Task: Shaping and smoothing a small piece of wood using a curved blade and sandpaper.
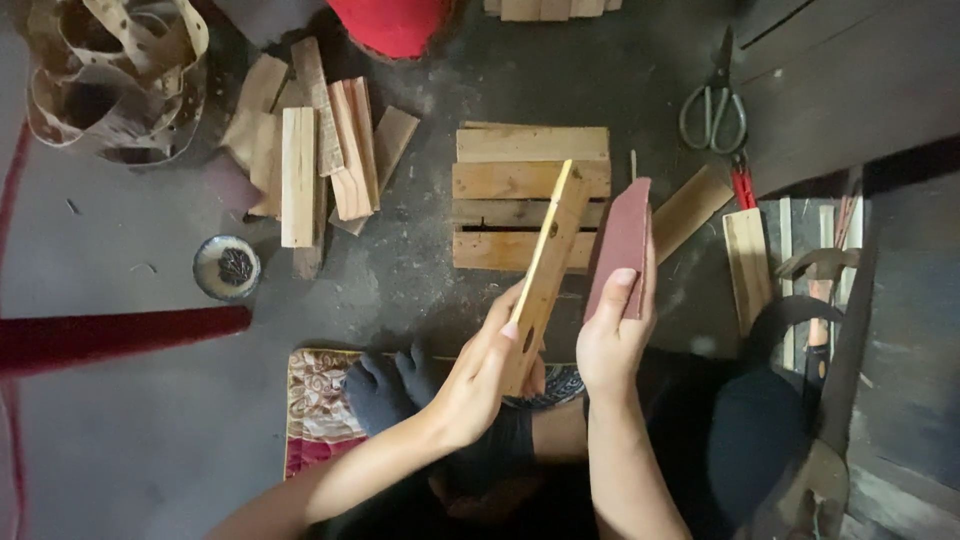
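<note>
My left hand grips the lower end of a long pale wooden slat, held on edge and tilted up to the right. Beside it, my right hand holds a reddish-brown sheet of sandpaper upright, just right of the slat; whether the two touch is unclear. Behind both lies a small pallet of wooden boards on the dark floor. My feet in dark socks rest on a patterned mat.
A pile of short wood pieces lies at the upper left, next to a small bowl and a coil of perforated strip. Scissors, loose slats and a hammer sit at the right. A red bar crosses the left.
</note>
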